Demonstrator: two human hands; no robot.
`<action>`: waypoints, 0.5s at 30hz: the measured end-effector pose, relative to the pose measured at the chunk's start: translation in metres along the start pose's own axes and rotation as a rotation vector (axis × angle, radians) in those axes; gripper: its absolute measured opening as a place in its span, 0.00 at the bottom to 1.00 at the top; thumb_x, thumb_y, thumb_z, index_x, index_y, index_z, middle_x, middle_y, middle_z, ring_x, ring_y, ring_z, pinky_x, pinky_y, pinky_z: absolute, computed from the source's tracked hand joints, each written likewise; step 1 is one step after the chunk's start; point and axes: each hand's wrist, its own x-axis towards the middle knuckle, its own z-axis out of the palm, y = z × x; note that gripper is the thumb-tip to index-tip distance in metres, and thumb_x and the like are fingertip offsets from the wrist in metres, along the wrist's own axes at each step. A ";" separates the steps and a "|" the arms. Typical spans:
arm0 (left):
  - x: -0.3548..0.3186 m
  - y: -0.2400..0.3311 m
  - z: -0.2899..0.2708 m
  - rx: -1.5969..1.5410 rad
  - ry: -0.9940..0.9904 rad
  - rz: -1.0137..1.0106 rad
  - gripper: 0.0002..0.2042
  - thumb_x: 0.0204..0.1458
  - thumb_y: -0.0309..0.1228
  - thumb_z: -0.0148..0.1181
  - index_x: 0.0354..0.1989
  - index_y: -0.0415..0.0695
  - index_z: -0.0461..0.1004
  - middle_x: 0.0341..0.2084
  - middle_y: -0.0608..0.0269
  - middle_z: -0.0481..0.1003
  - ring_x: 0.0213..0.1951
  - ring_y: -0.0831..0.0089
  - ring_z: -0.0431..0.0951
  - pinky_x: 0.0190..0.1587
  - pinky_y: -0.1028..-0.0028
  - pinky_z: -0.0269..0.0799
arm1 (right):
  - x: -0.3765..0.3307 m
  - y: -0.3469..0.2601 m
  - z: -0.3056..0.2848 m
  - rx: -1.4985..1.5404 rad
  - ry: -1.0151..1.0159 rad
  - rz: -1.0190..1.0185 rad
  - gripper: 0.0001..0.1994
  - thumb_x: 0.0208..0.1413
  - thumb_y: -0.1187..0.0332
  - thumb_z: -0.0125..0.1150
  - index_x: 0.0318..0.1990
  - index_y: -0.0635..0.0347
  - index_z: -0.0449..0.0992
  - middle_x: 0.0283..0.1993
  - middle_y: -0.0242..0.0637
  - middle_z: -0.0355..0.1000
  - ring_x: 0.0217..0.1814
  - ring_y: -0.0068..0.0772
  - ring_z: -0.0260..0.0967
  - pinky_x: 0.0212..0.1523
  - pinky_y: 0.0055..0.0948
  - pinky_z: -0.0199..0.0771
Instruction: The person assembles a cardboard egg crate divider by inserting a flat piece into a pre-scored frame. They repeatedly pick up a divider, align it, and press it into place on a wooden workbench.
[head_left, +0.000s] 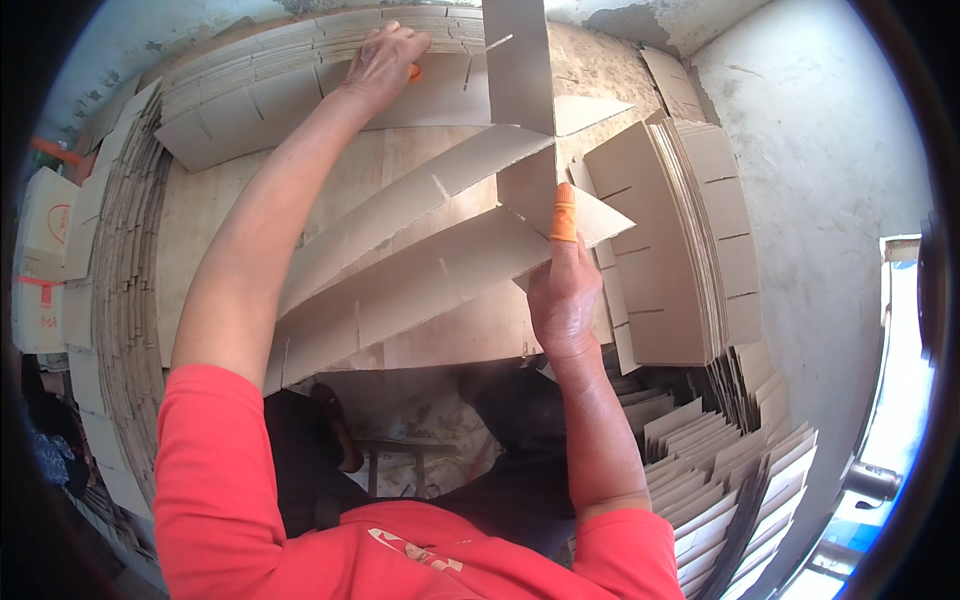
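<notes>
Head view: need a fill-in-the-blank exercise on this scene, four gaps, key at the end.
1. The left hand is at the far pile of slotted strips, which are made of ____.
2. The right hand, which holds the crossed strips, wears a finger cover coloured ____.
3. The person's shirt is mostly ____.
4. The stack of panels on the table beside the right hand stands to that hand's ____.

Missing words: cardboard; orange; red; right

Your view is bright and mostly sharp, its rim curved and black.
White glare fills the opening (900, 320) beyond the right edge of the table (470, 322); past the near edge, your dark trousers (525, 415) sink into shadow.
</notes>
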 end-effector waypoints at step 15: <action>-0.001 0.004 -0.007 0.040 0.072 0.024 0.08 0.46 0.25 0.59 0.36 0.42 0.73 0.29 0.54 0.75 0.38 0.54 0.76 0.40 0.58 0.71 | -0.005 -0.002 -0.008 -0.036 -0.023 -0.031 0.41 0.43 0.89 0.52 0.69 0.59 0.52 0.41 0.48 0.73 0.32 0.40 0.73 0.34 0.29 0.74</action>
